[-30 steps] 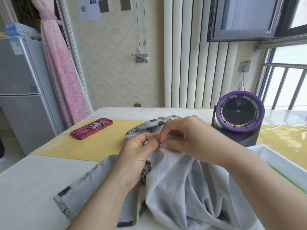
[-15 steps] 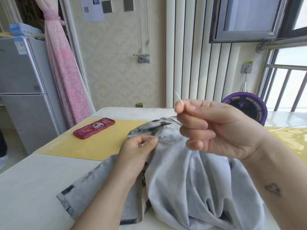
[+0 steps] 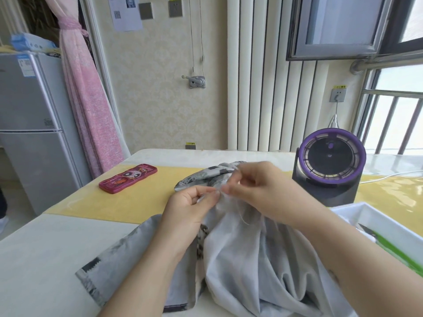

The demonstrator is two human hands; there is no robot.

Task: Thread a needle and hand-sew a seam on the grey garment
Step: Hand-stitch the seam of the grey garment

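The grey garment point(image 3: 247, 259) lies bunched on the table in front of me, with a patterned darker edge at the left. My left hand point(image 3: 190, 209) pinches a raised fold of the cloth between thumb and fingers. My right hand point(image 3: 254, 191) is right beside it, its fingertips pinched together at the same fold. The needle itself is too small to make out between the fingers. A thin pale thread point(image 3: 240, 216) hangs in a loop below my right hand against the cloth.
A red phone case point(image 3: 128, 181) lies on the yellow table mat point(image 3: 137, 202) at the left. A purple-rimmed round fan point(image 3: 329, 168) stands at the back right. A white tray point(image 3: 357, 213) with a green-handled tool point(image 3: 393, 248) sits at the right edge.
My right hand, raised high half a second ago with the needle pulled up, has come back down to the fold beside my left hand. The left hand has kept its pinch.
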